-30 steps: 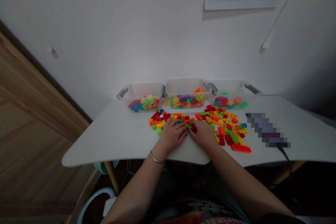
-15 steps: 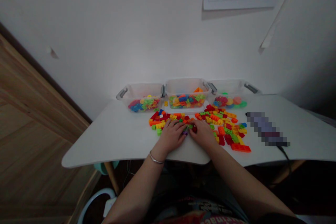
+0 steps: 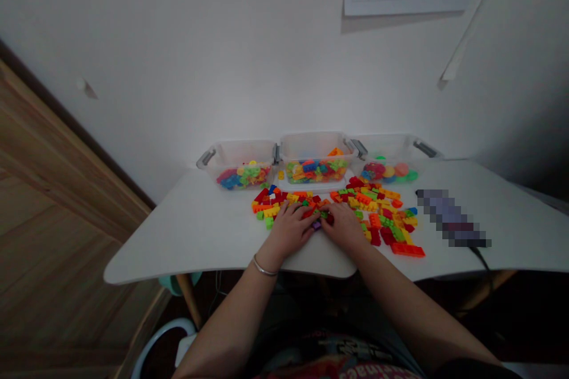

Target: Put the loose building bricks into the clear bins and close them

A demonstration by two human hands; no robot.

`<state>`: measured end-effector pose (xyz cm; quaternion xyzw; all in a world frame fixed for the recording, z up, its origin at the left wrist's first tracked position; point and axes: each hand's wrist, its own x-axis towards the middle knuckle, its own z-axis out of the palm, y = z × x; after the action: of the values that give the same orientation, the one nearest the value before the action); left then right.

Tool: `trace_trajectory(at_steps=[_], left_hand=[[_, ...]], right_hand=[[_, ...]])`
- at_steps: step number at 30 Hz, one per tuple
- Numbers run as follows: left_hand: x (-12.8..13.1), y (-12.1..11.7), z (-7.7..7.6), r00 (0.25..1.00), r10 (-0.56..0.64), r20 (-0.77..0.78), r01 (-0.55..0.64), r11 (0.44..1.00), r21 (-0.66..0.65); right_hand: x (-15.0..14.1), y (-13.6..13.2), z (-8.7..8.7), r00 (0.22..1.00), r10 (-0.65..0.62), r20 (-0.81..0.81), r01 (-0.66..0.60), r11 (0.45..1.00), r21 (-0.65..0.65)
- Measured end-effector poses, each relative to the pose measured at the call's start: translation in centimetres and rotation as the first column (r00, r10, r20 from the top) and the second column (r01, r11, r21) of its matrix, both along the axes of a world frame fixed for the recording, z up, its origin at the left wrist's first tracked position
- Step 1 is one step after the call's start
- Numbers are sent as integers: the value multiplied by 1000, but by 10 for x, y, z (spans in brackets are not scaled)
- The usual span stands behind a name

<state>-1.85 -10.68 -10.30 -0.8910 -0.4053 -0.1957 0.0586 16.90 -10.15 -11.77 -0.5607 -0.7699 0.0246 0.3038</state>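
My left hand, with a silver bangle at its wrist, rests low over the table, its fingertips on a small green toy brick. Facing it, my right hand pinches a dark red toy brick against that green one. The fingers partly cover both bricks, so I cannot tell whether they are joined. Just below the left fingertips lies a purple brick. Loose bricks in red, orange, yellow and green spread around both hands, including a long orange brick at the right.
Three clear bins line the wall: the left bin and middle bin hold colourful pieces, the right bin rounder ones. A blurred-out device with a cable lies on the white table at right. A wooden panel stands at left.
The fingers of my left hand have shifted slightly, and more of the purple brick shows below them. My right hand stays almost in place with the dark red brick.
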Motion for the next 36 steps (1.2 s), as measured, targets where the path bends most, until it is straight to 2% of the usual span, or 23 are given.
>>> trace_trajectory(at_steps=[6, 13, 19, 22, 27, 32, 34, 36], left_hand=[[1, -1, 0, 999, 3, 48, -4, 1000, 27], [-1, 0, 4, 977, -208, 48, 205, 977, 50], [-1, 2, 4, 977, -196, 79, 194, 981, 31], [-1, 2, 2, 982, -169, 89, 166, 985, 34], [-2, 3, -2, 988, -124, 91, 123, 992, 12], [-2, 3, -2, 986, -131, 102, 132, 991, -4], [-2, 3, -1, 985, -145, 98, 147, 989, -15], [-3, 4, -2, 982, -160, 100, 163, 986, -25]], right_hand=[[2, 1, -1, 998, -13, -65, 14, 1000, 17], [3, 3, -5, 989, -5, -146, 16, 997, 75], [4, 7, 0, 940, 41, -339, -7, 995, 99], [7, 12, 14, 897, 33, -442, 37, 988, 148], [17, 34, 56, 833, 13, -553, 141, 962, 235], [26, 80, 92, 770, 79, -633, 185, 922, 341], [27, 101, 99, 760, 56, -648, 208, 923, 324], [28, 118, 103, 789, -5, -615, 228, 931, 286]])
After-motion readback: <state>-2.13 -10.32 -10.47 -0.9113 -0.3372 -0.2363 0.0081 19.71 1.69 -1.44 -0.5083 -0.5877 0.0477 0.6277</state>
